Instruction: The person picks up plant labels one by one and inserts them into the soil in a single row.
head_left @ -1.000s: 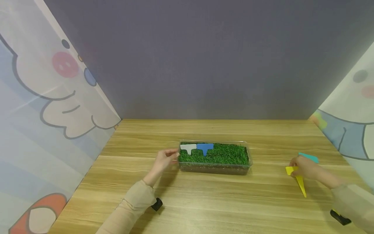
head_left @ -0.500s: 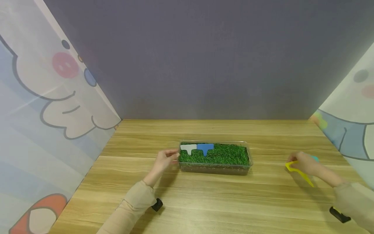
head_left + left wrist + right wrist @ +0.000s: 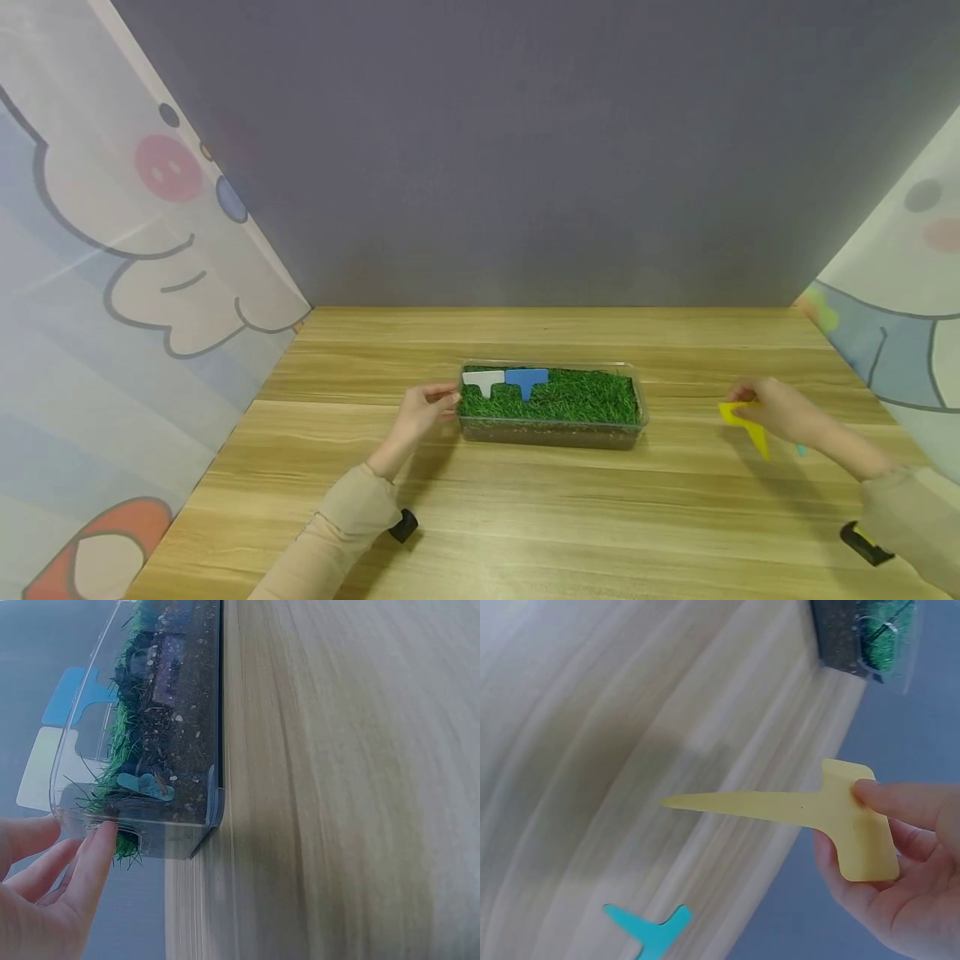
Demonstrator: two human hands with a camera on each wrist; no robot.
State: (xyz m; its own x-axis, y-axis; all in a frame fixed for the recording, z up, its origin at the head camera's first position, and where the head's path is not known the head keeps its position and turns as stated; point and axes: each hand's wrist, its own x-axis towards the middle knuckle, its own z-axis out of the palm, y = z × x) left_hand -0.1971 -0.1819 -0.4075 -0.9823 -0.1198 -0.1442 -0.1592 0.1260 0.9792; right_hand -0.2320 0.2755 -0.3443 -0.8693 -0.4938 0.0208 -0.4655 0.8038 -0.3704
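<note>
A clear plastic planter box (image 3: pixel 555 434) of soil and green grass stands mid-table. A white plant label (image 3: pixel 483 380) and a blue plant label (image 3: pixel 527 378) stand upright in its left part. My left hand (image 3: pixel 420 412) touches the box's left end with extended fingertips (image 3: pixel 105 836). At the right, my right hand (image 3: pixel 780 410) pinches the wide head of a yellow T-shaped plant label (image 3: pixel 859 832) between thumb and fingers, its pointed stem free and raised above the table. A turquoise plant label (image 3: pixel 656 930) lies on the tabletop, mostly hidden behind that hand in the head view.
The wooden table (image 3: pixel 540 517) ends at a grey panel (image 3: pixel 555 150) behind. Cartoon-printed sheets (image 3: pixel 150 292) flank it on both sides. Each sleeve carries a black strap piece at the wrist.
My right hand has lifted the yellow plant label off the table and moved slightly left, its stem turning as it rose. My left hand and the planter box have stayed put.
</note>
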